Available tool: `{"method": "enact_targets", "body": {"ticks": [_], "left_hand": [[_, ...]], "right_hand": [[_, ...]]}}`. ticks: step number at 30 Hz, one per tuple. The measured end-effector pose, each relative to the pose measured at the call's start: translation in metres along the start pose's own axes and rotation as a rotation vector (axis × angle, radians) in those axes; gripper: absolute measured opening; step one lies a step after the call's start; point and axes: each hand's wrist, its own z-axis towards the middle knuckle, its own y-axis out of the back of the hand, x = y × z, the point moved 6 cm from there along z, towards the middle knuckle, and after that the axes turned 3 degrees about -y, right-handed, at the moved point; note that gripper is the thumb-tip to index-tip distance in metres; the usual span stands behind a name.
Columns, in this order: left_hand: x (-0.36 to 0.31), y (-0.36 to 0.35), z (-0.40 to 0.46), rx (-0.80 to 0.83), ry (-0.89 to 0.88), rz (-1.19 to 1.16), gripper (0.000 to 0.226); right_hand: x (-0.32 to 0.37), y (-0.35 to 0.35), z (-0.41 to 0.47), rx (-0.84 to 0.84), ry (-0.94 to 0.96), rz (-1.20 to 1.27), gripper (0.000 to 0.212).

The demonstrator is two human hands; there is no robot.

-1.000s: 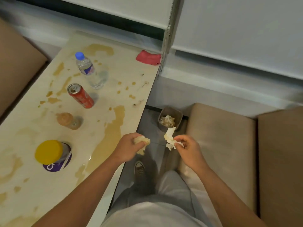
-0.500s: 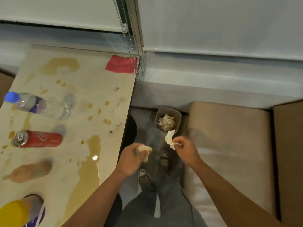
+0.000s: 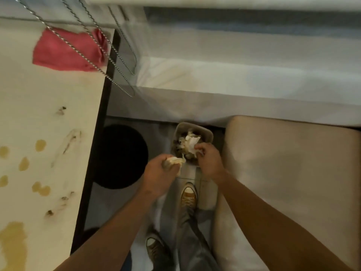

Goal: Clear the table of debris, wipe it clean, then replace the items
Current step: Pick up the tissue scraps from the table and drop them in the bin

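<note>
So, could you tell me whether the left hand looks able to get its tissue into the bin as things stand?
Probably yes. The left hand holds its crumpled tissue just short of the open bin, with nothing between; the right hand is over it.

The setting is a booth-style seating area, such as a café, canteen or break room; which of these cannot be told. A long light-wood table [image 3: 48, 118] with a dark edge stands beside a beige cushioned bench seat [image 3: 289, 173]. Brown liquid spills [image 3: 24, 163] and crumbs mark the tabletop, and a red cloth [image 3: 64, 49] lies at its far end. Roller-blind bead chains [image 3: 93, 47] hang at a window sill [image 3: 234, 83]. A small waste bin [image 3: 192, 132] stands on the floor between table and bench.
</note>
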Motion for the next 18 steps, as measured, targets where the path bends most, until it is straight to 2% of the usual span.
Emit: {"method": "enact_targets", "body": {"ticks": [4,7,13,18], "left_hand": [[0.006,-0.024,0.043,0.009,-0.018,0.067,0.014],[0.005,-0.039,0.069,0.009,-0.045,0.127,0.023],[0.015,-0.064,0.110,0.027,-0.052,0.235,0.033],[0.011,-0.068,0.111,0.075,-0.066,0.270,0.061]], "right_hand": [[-0.023,-0.017,0.038,0.077,-0.106,0.046,0.036],[-0.040,-0.025,0.055,0.058,-0.140,0.023,0.040],[-0.067,-0.029,0.042,0.039,-0.084,0.082,0.037],[-0.067,-0.013,-0.004,-0.002,-0.078,0.080,0.031]]}}
